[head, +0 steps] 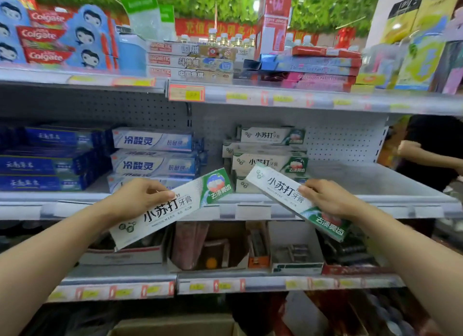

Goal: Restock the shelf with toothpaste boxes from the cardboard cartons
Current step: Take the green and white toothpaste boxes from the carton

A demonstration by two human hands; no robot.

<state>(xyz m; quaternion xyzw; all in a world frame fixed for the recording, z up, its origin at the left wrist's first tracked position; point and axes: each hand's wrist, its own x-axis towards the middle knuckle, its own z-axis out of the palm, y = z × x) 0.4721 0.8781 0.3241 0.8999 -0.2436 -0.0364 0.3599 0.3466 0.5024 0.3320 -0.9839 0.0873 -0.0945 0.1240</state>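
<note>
My left hand [136, 198] grips a white-and-green toothpaste box [190, 200], tilted with its green end up toward the shelf. In my right hand [328, 198] is a second identical box [278, 187], tilted the other way, its white end near the stack. Both boxes hover in front of the middle shelf's edge [250, 210]. A stack of matching white-and-green boxes [268, 157] stands on that shelf just behind them. A cardboard carton [175, 327] shows at the bottom edge, below my arms.
Blue-and-white toothpaste boxes [152, 157] and dark blue ones [50, 165] fill the shelf's left side. Bare shelf surface [370, 180] lies right of the green stack. Colgate packs [45, 37] sit on the top shelf. Another person's arm [426, 155] is at the far right.
</note>
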